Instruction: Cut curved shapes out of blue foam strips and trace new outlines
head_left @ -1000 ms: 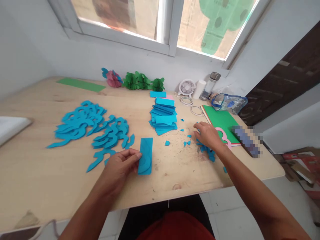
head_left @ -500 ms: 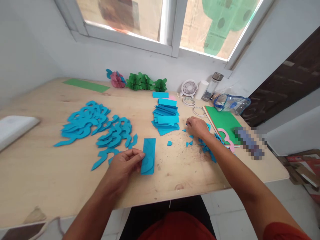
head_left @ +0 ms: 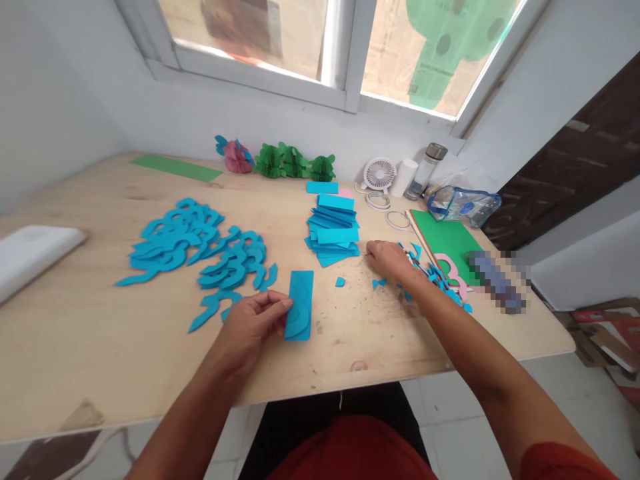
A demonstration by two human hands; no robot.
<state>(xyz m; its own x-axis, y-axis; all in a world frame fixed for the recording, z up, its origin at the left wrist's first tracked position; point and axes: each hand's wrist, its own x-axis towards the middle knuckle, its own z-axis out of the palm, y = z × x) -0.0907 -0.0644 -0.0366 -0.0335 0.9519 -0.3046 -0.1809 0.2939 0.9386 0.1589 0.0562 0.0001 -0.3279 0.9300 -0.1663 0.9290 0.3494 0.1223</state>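
In the head view, the left hand (head_left: 257, 319) is closed on a blue paper strip (head_left: 301, 303), thumb on top at its left long edge. The strip's long axis runs near to far, its far end leaning a touch right, and a curved outline shows on its face. It lies just right of the left fingers, towards the near side of the worktop (head_left: 390, 347).

The right hand (head_left: 393, 261) is well apart from it, to the right and farther off, so the left hand is plainly the nearer one. The right fingers are bunched and point left (whether they pinch anything, I cannot tell). From there the strip lies left and nearer, with a lone blue scrap (head_left: 341, 282) between the two.

The stack of blue strips (head_left: 337, 235) sits just left of the right fingertips and a little farther away. A heap of scraps (head_left: 443, 283) lies to the right, partly hidden by the right forearm. The curly blue cut-outs (head_left: 173, 237) spread to the left, beyond the left hand.
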